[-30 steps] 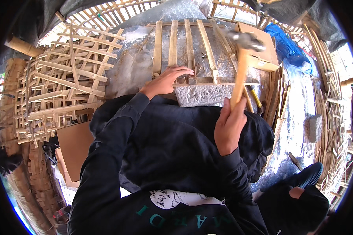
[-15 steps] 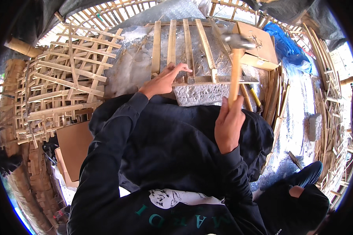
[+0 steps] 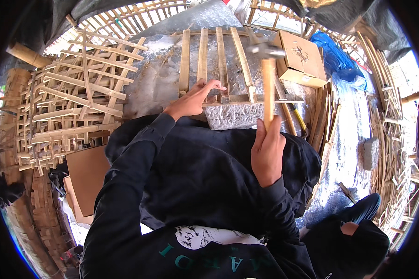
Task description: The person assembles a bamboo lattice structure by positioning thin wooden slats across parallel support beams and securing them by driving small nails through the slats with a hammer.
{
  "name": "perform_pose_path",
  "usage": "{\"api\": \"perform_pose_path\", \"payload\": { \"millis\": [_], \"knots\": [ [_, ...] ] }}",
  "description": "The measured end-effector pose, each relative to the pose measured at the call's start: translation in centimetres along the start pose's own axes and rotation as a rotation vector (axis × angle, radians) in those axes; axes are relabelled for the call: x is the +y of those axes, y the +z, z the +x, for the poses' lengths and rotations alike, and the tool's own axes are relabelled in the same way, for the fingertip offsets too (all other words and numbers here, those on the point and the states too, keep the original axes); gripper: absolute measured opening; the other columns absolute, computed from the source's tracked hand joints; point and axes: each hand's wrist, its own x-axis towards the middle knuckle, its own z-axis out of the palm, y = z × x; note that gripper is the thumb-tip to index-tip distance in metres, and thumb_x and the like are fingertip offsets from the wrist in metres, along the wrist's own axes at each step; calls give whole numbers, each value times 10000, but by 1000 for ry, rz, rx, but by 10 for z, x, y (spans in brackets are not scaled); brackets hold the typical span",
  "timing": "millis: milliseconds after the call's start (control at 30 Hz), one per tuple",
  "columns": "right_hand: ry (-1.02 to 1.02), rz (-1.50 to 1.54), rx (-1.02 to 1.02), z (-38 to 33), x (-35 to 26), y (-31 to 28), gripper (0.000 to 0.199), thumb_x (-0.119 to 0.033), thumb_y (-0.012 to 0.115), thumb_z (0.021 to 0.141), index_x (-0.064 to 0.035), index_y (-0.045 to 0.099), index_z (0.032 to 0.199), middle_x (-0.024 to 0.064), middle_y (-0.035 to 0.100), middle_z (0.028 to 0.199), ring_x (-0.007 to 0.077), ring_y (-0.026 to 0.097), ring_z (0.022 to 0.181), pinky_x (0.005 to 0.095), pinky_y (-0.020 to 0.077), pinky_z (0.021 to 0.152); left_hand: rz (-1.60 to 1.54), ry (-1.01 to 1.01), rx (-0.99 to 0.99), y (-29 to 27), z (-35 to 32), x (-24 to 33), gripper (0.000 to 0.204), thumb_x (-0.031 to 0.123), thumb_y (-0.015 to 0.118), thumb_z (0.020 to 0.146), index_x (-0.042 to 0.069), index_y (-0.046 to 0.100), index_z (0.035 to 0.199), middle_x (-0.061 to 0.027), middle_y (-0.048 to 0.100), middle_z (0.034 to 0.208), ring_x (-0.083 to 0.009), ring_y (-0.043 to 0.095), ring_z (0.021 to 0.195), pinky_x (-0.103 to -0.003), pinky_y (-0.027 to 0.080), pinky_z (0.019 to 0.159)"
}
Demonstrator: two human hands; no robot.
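Observation:
My right hand [image 3: 268, 153] is wrapped round the wooden handle of a hammer [image 3: 268, 88], whose metal head is raised and slightly blurred at the far end. Ahead of me lies a frame of bamboo strips: several long slats [image 3: 222, 60] run away from me, joined to a crosspiece [image 3: 239, 98] at the near side. A rough grey concrete block [image 3: 235, 115] sits under that crosspiece. At the crosspiece, my left hand [image 3: 191, 100] has its fingers bent, the index fingertip by the near end of one slat. Anything pinched there is hidden or too small to name.
Stacked bamboo lattices [image 3: 79, 88] stand at left, above a brown cardboard panel [image 3: 88, 179]. To the right are a cardboard box [image 3: 301, 58], a blue plastic bag [image 3: 340, 63], a yellow-handled tool [image 3: 300, 119] and loose strips. Another person's dark-clothed body [image 3: 349, 246] is at lower right.
The hammer and my right hand have shifted a little to the left. My left hand stays at the same joint, and the view has tilted slightly.

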Motion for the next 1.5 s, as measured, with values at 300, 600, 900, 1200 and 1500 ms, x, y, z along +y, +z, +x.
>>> {"api": "perform_pose_path", "payload": {
  "millis": [300, 600, 900, 1200, 1500],
  "knots": [
    [81, -91, -286, -52, 64, 52, 234, -166, 597, 1109, 2, 445, 1052, 335, 644, 753, 554, 646, 734, 619, 492, 590, 46, -69, -34, 2, 2, 3, 867, -261, 558, 771, 172, 446, 1514, -27, 563, 1543, -370, 487, 1410, -470, 413, 1189],
    [156, 91, -4, -34, 13, 18, 210, -119, 595, 1106, 7, 439, 1046, 313, 601, 705, 548, 637, 695, 576, 444, 548, 4, 7, -10, 0, 1, -1, 833, -272, 521, 750, 135, 450, 1474, -37, 575, 1568, -366, 480, 1422, -452, 421, 1184],
    [34, -117, -285, -31, 27, 26, 234, -190, 584, 1119, 3, 458, 1077, 305, 642, 719, 527, 657, 686, 601, 481, 555, 17, -77, -32, 1, -1, -2, 817, -259, 539, 761, 138, 459, 1471, -55, 587, 1526, -379, 484, 1404, -454, 405, 1192],
    [159, -235, -295, -64, 81, 56, 261, -239, 587, 1116, -16, 459, 1071, 312, 672, 761, 540, 659, 702, 626, 501, 570, -4, -32, 16, 0, 4, 12, 830, -253, 558, 744, 147, 499, 1468, -55, 603, 1517, -387, 485, 1386, -435, 414, 1190],
    [126, 51, 35, -35, 91, 23, 268, -172, 627, 1099, 31, 521, 961, 328, 609, 754, 554, 618, 759, 547, 428, 552, 430, 108, 113, 24, -5, -17, 838, -162, 641, 775, 180, 516, 1530, -79, 599, 1453, -341, 491, 1389, -500, 306, 1294]
  ]
}}
